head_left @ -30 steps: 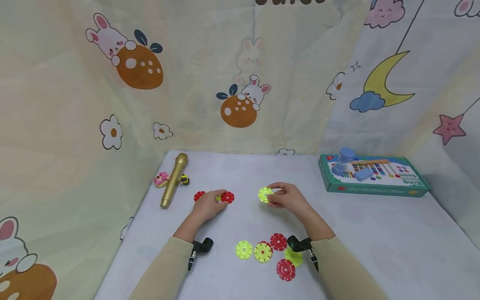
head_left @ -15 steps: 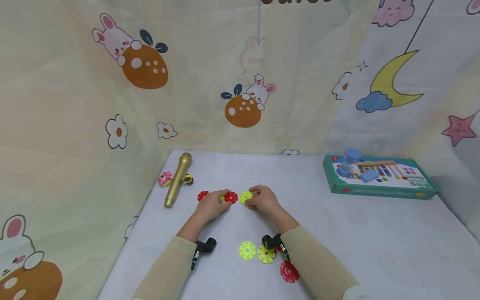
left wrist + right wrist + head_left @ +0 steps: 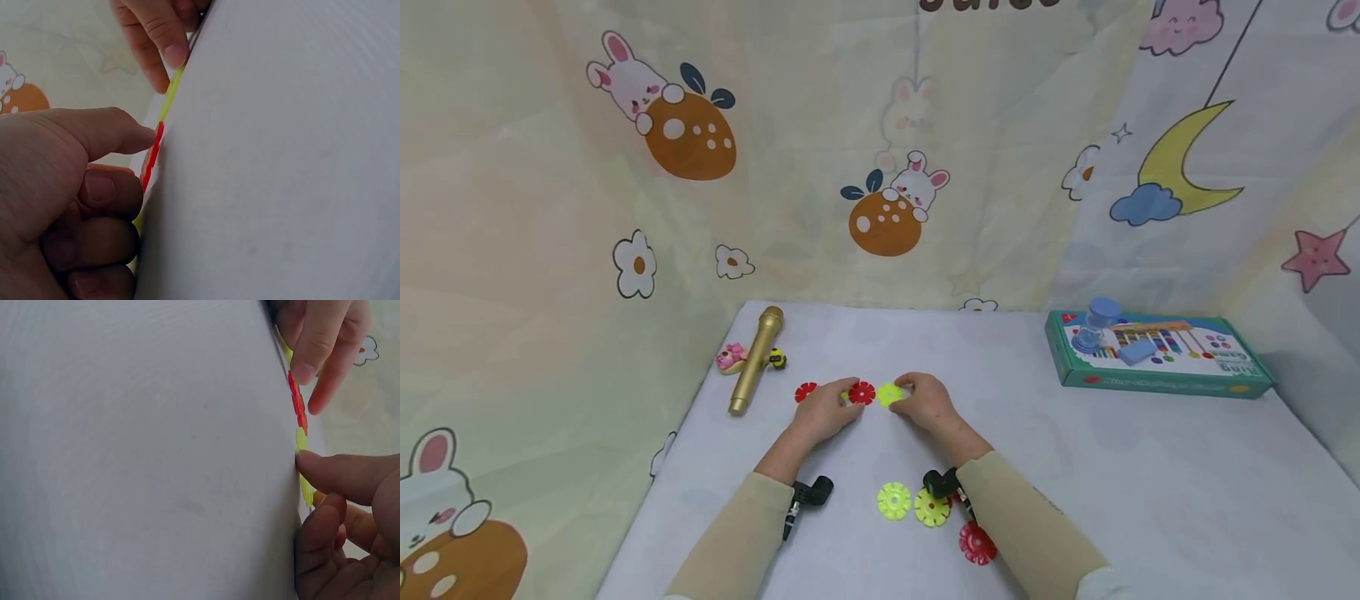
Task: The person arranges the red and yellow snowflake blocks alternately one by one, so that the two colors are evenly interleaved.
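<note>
My right hand point(image 3: 931, 406) pinches a yellow-green notched disc point(image 3: 889, 394) between thumb and fingers, flat and low at the table. Right beside that disc's left edge lies a red notched disc point(image 3: 862, 393), which my left hand point(image 3: 822, 410) holds at its near and far edges with thumb and index finger. Both wrist views show the red disc point(image 3: 150, 159) and the yellow disc point(image 3: 305, 487) edge to edge in a line. A sliver of another yellow disc point(image 3: 844, 396) shows under my left hand, mostly hidden. Beyond the knuckles a second red disc point(image 3: 806, 390) peeks out.
Nearer me lie loose yellow discs point(image 3: 894, 501) and a red disc point(image 3: 977, 543), partly covered by my right forearm. A gold microphone point(image 3: 756, 360) and small toys point(image 3: 731, 357) stand back left. A green box point(image 3: 1157, 354) bearing an hourglass point(image 3: 1097, 323) sits back right.
My right hand has moved left with the yellow disc, up beside the red one, and has barely moved over the last half second. My left hand stays on the red disc.
</note>
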### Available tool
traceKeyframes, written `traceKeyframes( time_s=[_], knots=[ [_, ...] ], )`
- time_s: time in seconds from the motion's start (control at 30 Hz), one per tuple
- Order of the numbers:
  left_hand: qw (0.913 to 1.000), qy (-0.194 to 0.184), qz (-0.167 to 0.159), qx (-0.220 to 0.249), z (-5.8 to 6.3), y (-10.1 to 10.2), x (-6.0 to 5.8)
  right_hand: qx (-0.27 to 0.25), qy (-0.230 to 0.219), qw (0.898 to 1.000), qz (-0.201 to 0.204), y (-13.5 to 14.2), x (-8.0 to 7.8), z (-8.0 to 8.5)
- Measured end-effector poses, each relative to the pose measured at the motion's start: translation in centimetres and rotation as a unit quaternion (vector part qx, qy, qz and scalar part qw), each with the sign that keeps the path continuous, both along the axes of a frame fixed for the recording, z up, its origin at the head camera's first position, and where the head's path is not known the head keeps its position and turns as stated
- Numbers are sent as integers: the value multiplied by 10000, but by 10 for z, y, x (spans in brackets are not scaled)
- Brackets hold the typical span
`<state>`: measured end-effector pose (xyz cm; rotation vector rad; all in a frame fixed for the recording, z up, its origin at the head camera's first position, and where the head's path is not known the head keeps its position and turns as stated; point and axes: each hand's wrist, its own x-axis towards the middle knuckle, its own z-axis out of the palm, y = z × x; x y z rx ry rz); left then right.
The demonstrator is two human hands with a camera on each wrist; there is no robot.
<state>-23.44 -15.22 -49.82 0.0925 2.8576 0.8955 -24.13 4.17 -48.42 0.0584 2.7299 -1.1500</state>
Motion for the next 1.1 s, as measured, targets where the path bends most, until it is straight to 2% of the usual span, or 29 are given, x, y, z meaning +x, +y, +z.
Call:
traceKeyframes(
  time_s=[0.17,0.37,0.53,0.67,0.87,1.1],
  knots=[
    [9994,-98,-196,274,-4,9,-2,-73,-167,9998,41,6,-2,-3],
    [9990,-98,-313,316,-4,20,-6,-119,-121,9997,200,5,-5,-6],
    [9979,-18,-632,136,-8,30,-9,-159,-84,9996,239,8,-3,-6],
    [9973,148,-713,-13,-9,35,-6,-329,-226,9983,421,19,2,1],
    [9975,239,-660,-65,-9,39,-4,-579,-276,9961,607,50,23,25],
    [9977,340,-581,-120,-7,34,-6,-559,84,9939,945,92,64,46]
  ],
)
